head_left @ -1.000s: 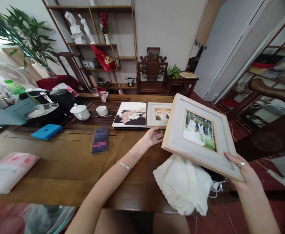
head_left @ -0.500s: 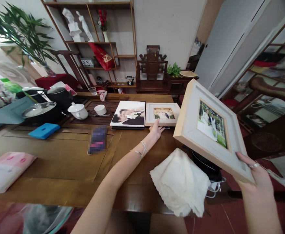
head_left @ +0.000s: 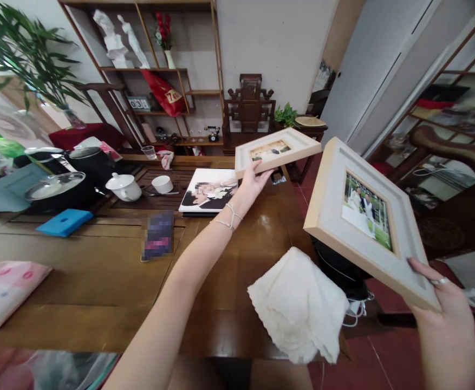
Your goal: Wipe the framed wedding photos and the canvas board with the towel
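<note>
My left hand (head_left: 254,181) grips the near edge of a small pale wooden picture frame (head_left: 306,145), which is tilted and raised above the table's far right part. In my right hand (head_left: 444,292) is a larger wooden picture frame (head_left: 410,227) with a photo of two people outdoors, held by its lower right corner over the table's right edge. A photo album (head_left: 205,184) with a black-and-white cover lies left of the small frame. Below the larger frame, a crumpled white cloth (head_left: 300,306) rests on the table's near right corner.
On the wooden table (head_left: 99,287) are a dark pixelated object (head_left: 158,235), a blue block (head_left: 64,222), a tissue pack (head_left: 12,292), a white lidded cup (head_left: 123,187), a small white cup (head_left: 162,184) and a pan (head_left: 56,189). A black bag (head_left: 338,265) is beside the right edge.
My left hand has lifted the small picture frame off the table, up and slightly left. The larger frame in my right hand has shifted a little to the right.
</note>
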